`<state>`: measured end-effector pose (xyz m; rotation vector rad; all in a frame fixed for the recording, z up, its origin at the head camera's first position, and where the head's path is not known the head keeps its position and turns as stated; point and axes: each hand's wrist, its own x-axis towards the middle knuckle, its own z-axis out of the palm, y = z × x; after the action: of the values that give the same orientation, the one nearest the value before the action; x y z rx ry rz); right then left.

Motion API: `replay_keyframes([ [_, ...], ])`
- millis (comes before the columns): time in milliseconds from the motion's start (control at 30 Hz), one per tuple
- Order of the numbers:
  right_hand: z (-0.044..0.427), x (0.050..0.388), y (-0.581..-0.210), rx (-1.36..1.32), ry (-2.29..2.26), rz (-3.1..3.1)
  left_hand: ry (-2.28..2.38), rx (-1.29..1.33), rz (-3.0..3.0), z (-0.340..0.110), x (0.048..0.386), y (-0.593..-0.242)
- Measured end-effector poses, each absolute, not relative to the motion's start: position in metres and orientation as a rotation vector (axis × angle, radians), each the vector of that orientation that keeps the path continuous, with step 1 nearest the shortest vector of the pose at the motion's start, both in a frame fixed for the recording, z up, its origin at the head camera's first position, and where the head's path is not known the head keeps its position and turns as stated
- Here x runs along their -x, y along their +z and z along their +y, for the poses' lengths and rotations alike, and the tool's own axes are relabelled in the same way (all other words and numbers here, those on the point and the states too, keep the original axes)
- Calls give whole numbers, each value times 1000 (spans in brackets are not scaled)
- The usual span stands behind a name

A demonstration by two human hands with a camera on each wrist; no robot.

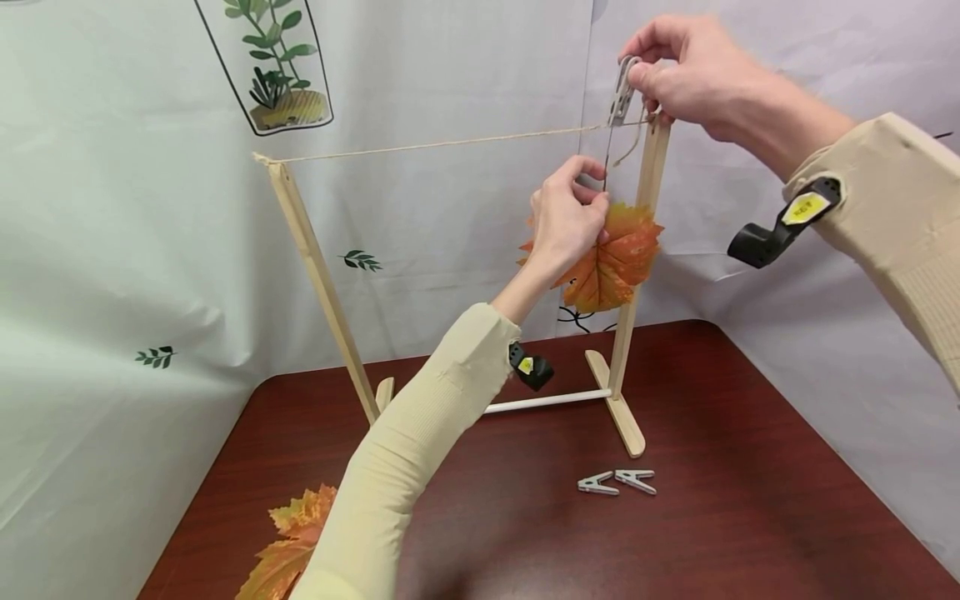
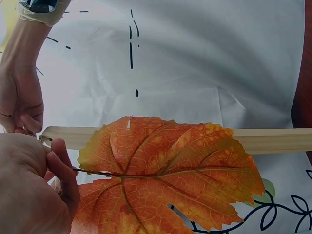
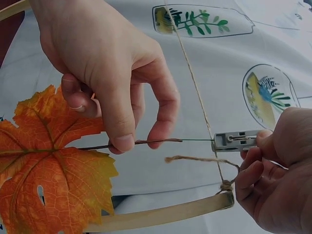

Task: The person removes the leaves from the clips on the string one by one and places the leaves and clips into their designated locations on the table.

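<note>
In the head view my left hand (image 1: pixel 566 212) pinches the thin stem (image 3: pixel 141 142) of an orange artificial maple leaf (image 1: pixel 611 262), which hangs below the fingers in front of the right post. My right hand (image 1: pixel 701 79) holds a grey clothespin (image 1: pixel 622 93) between thumb and fingers, above the string (image 1: pixel 450 143) near its right end. In the right wrist view the tip of the clothespin (image 3: pixel 236 141) meets the string and the upper end of the stem; whether its jaws clamp both cannot be told. The left wrist view shows the leaf (image 2: pixel 170 170) broadside.
A wooden frame with a left post (image 1: pixel 322 275), a right post (image 1: pixel 624 350) and a white crossbar (image 1: pixel 551 402) stands on the dark red table (image 1: pixel 510 533). Two clothespins (image 1: pixel 617 481) lie near its right foot. Another leaf (image 1: pixel 288 546) lies at front left, partly behind my sleeve.
</note>
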<state>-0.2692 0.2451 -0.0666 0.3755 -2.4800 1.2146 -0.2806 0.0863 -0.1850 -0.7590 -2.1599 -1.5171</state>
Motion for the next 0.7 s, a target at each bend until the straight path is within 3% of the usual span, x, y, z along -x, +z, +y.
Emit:
replay_keyframes([
  [700, 248, 265, -67, -398, 1289, -2395, -1533, 746, -2147, 82, 283, -189],
])
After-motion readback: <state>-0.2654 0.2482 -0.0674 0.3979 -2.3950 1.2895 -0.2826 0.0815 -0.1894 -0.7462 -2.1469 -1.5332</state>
